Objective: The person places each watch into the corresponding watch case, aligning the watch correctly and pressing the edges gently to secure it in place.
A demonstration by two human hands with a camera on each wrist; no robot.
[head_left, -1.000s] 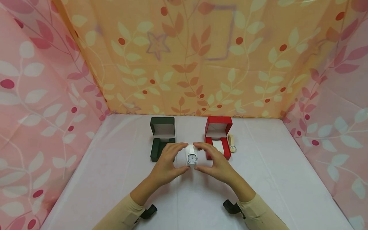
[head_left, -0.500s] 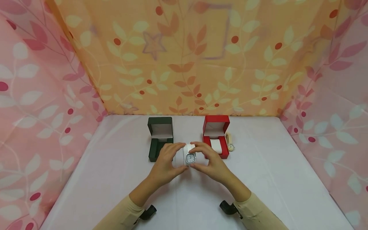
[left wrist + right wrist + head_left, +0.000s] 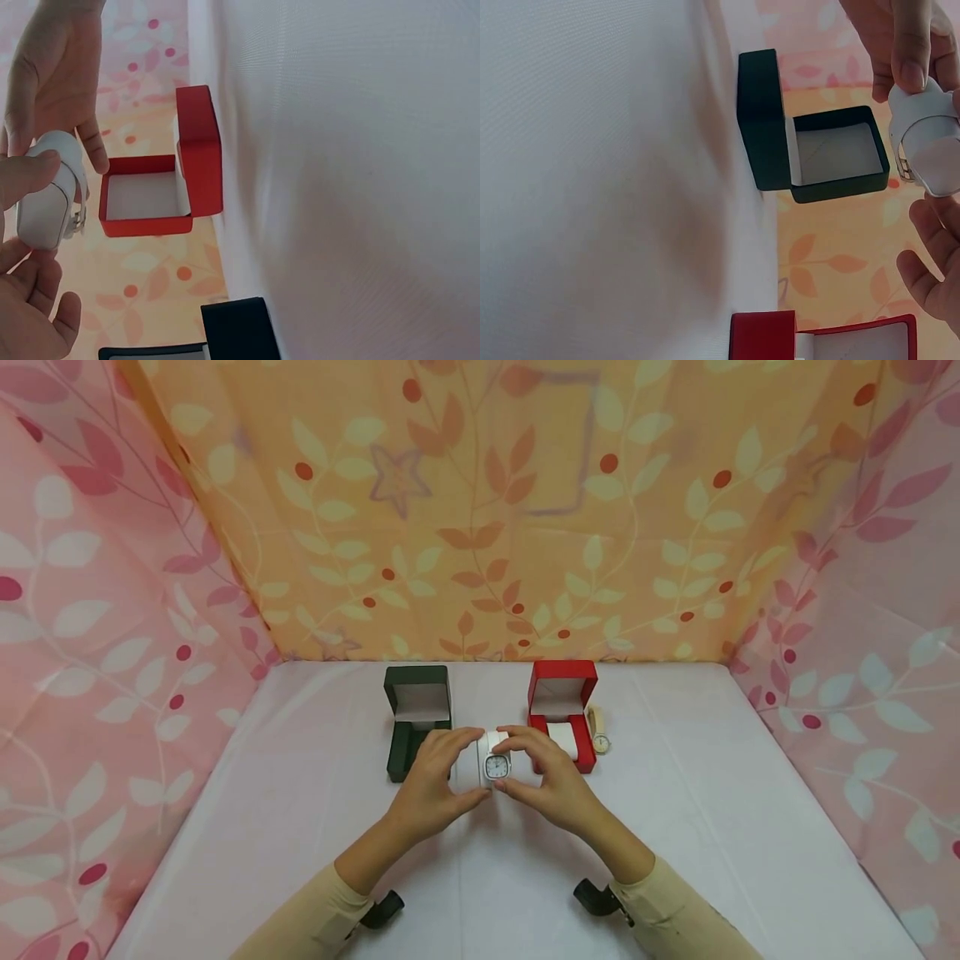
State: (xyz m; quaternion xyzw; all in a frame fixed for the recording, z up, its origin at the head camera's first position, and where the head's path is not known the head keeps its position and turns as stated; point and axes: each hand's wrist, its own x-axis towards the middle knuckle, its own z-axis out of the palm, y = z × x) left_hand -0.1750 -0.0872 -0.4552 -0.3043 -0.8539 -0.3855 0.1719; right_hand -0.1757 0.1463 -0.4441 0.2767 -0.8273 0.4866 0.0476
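In the head view, a white wristwatch (image 3: pixel 497 767) with a square face is wrapped round a white watch cushion (image 3: pixel 468 767), held up above the table. My left hand (image 3: pixel 426 785) grips the cushion's left end between thumb and fingers. My right hand (image 3: pixel 557 783) pinches the watch at the strap, index finger above the face and thumb below it. The strap's buckle (image 3: pixel 77 220) shows under the cushion in the left wrist view. Behind my left hand stands an open green watch box (image 3: pixel 417 683); behind the right stands an open red watch box (image 3: pixel 562 673) with a white cushion (image 3: pixel 562 740) inside.
A second watch (image 3: pixel 600 735) with a cream strap lies against the red box's right side. White cloth covers the table (image 3: pixel 675 827). Patterned curtains (image 3: pixel 480 510) enclose its back and sides.
My right hand has shifted left from the cushion's right end, and its index finger now lies over the watch strap. My left hand keeps its hold; the head view has shifted slightly.
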